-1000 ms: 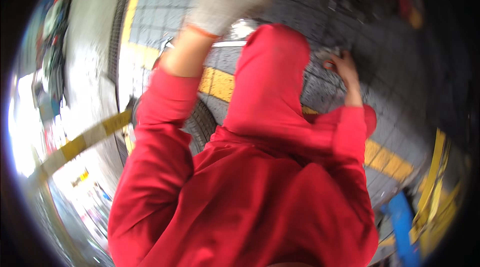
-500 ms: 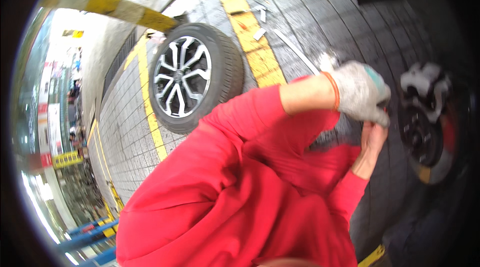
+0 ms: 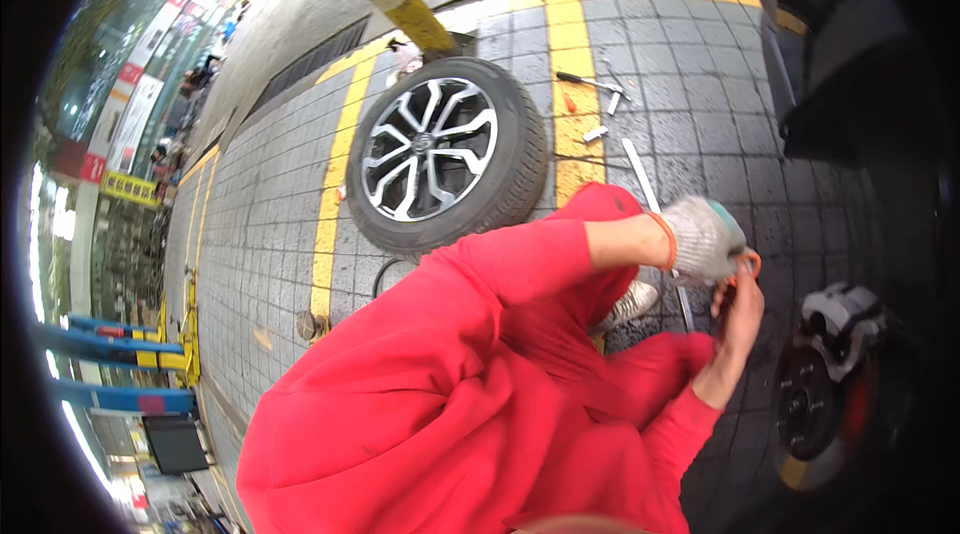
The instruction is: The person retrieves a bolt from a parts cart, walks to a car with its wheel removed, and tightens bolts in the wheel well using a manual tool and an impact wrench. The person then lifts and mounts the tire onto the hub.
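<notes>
My left hand [image 3: 702,242] wears a grey knit glove with an orange cuff and a teal patch on the back. Its fingers are closed on an orange rim [image 3: 753,262] that looks like the cuff of a second glove. My bare right hand [image 3: 741,312] meets it there, with the fingers bent and partly hidden; it appears to grip the same orange-rimmed piece. Just right of both hands are a car's bare wheel hub with a brake disc [image 3: 808,404] and a grey brake caliper [image 3: 842,319].
A wheel with its tyre [image 3: 520,149] lies tilted against a yellow-striped post [image 3: 400,4]. A ratchet handle [image 3: 590,83], sockets [image 3: 595,134] and a long metal bar [image 3: 640,174] rest on the tiled floor. Dark car bodywork [image 3: 830,64] rises at right. Blue lift arms [image 3: 125,344] stand at left.
The view has shifted, bringing more of the floor, the tools and a shoe into sight. My hands stay together, and the orange rim between them now shows more clearly.
</notes>
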`<state>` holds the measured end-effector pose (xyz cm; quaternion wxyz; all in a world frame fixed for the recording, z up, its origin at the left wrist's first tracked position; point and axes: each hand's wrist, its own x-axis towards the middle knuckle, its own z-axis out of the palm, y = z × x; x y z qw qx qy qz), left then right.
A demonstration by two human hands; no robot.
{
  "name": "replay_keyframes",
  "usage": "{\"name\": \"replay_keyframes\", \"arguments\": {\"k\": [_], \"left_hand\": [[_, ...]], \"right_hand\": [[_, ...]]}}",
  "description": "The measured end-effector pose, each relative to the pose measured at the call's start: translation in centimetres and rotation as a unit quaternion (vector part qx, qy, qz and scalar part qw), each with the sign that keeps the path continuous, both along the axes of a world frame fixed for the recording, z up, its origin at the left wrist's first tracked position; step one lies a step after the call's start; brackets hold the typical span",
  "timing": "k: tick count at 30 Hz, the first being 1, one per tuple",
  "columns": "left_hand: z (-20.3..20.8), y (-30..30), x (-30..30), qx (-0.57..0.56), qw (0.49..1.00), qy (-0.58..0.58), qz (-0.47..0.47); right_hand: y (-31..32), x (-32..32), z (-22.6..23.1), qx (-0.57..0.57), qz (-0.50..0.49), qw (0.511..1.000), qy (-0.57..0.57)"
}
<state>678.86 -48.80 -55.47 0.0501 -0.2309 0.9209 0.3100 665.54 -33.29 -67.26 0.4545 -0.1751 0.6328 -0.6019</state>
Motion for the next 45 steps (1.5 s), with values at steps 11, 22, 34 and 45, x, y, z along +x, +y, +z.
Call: {"name": "replay_keyframes", "arguments": {"k": [11, 22, 34, 45], "left_hand": [[-2.8, -0.2, -0.9, -0.026, 0.994, 0.098, 0.051], [-6.9, 3.9, 0.2, -0.028, 0.984, 0.175, -0.003], [-8.4, 5.9, -1.2, -0.006, 0.972, 0.187, -0.143], [-9.4, 6.5, -2.1, 0.062, 0.959, 0.164, -0.221]], "right_hand": [[-5.0, -2.1, -6.0, -0.110, -0.169, 0.948, -0.248], [-0.1, -1.0, -2.0, -0.223, -0.266, 0.845, -0.406], [-4.5, -0.2, -4.2, -0.284, 0.033, 0.864, -0.414], [-3.7, -5.1, -8.5, -0.291, -0.079, 0.816, -0.493]]}}
